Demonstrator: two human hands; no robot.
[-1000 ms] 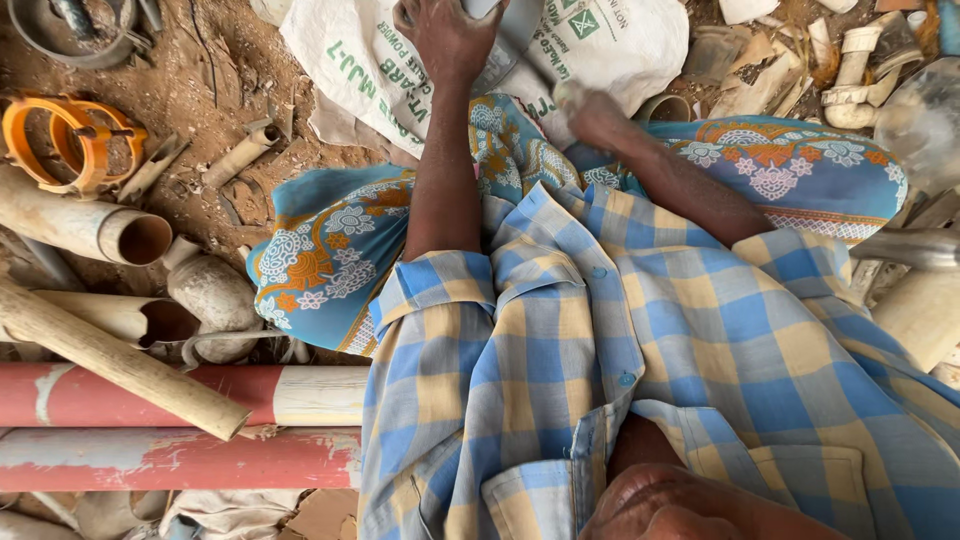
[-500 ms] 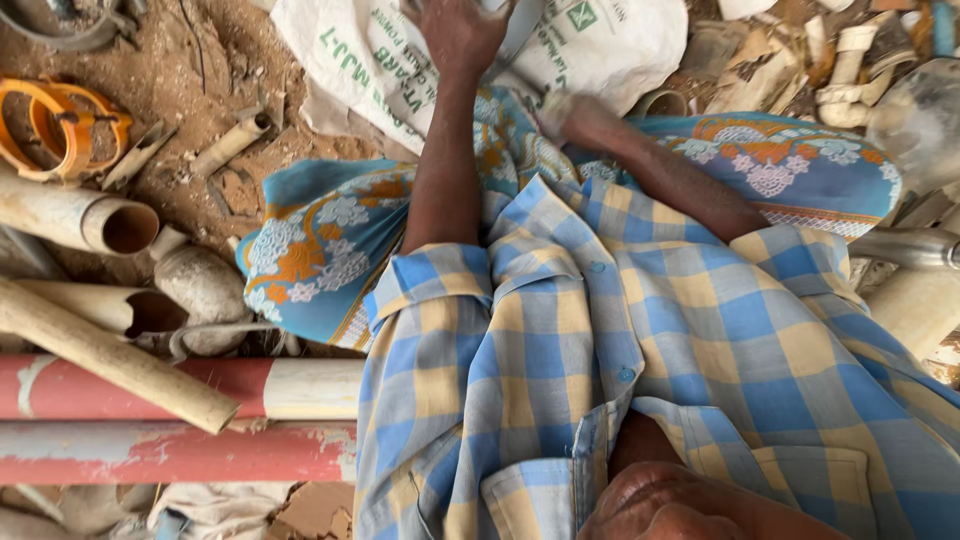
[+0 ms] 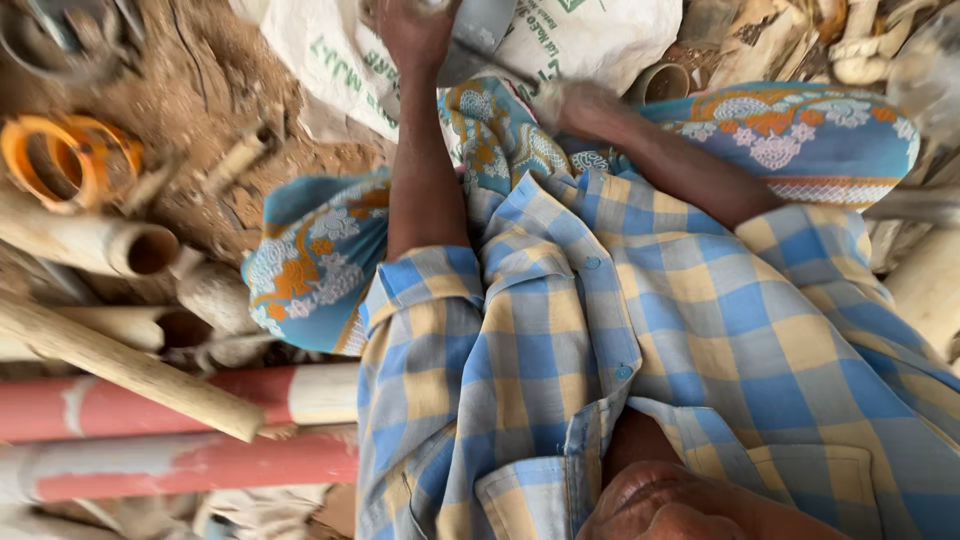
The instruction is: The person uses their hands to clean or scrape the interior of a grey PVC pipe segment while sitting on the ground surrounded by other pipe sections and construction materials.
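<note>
My left hand (image 3: 413,32) reaches out at the top edge and grips a grey pipe piece (image 3: 480,28) that rests against a white woven sack (image 3: 590,40). My right hand (image 3: 572,102) is blurred, closed in a fist just right of it. It seems to hold a thin dark tool (image 3: 505,72) that runs up to the grey piece. Both forearms stretch over my patterned blue wrap (image 3: 320,250) and my blue and yellow checked shirt (image 3: 640,350).
Red and white pipes (image 3: 180,430) and cream pipes (image 3: 90,240) lie at the left on brown dirt. An orange ring-shaped fitting (image 3: 45,160) sits at the far left. Short pipe offcuts (image 3: 235,160) and pale scrap pieces (image 3: 860,45) lie about.
The view has drifted a little, so both hands sit higher in the frame. My right hand has shifted slightly by the grey piece; my left hand keeps its grip.
</note>
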